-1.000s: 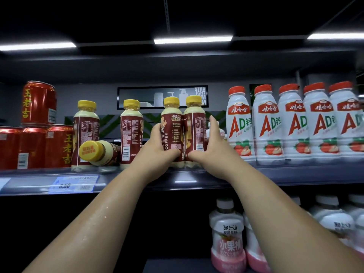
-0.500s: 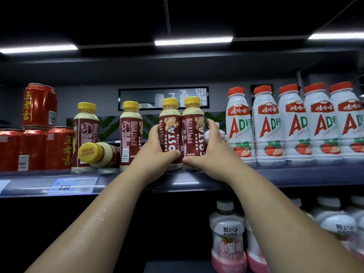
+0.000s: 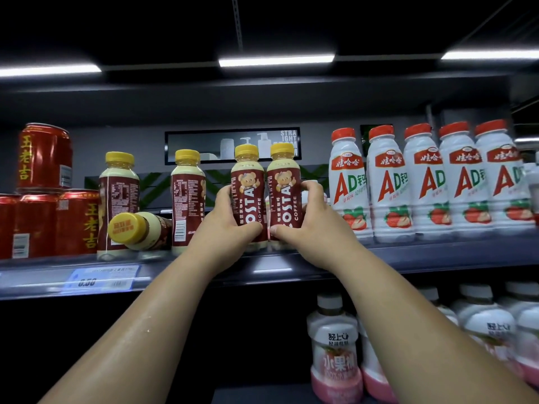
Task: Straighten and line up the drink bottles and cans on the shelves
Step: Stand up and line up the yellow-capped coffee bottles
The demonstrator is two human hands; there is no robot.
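Both hands up at the upper shelf (image 3: 423, 258), each on one coffee bottle. Left hand (image 3: 230, 231) wraps the left coffee bottle (image 3: 248, 182) – grip closed round its lower half, thumb across the front of the label. Right hand (image 3: 312, 228) does the same on the right coffee bottle (image 3: 283, 182), fingers curled behind, thumb in front. The two bottles stand upright on the shelf, side by side and touching, front labels with the bear facing the camera, yellow caps level. The thumb tips nearly meet between them. Left of the hands, two back-facing bottles (image 3: 188, 199) stand upright and apart, barcode sides out. A tipped bottle (image 3: 145, 231) lies on its side between them, cap toward the camera. Far left, red cans (image 3: 73, 223) in a row with a top can (image 3: 43, 156) stacked on them. Right of the hands, white bottles (image 3: 388, 185) with red caps – a tight row, labels forward. Price tag (image 3: 102, 278) on the shelf edge below the tipped bottle. Pink bottles (image 3: 334, 354) on the lower shelf, bottom right, partly hidden by the right forearm.
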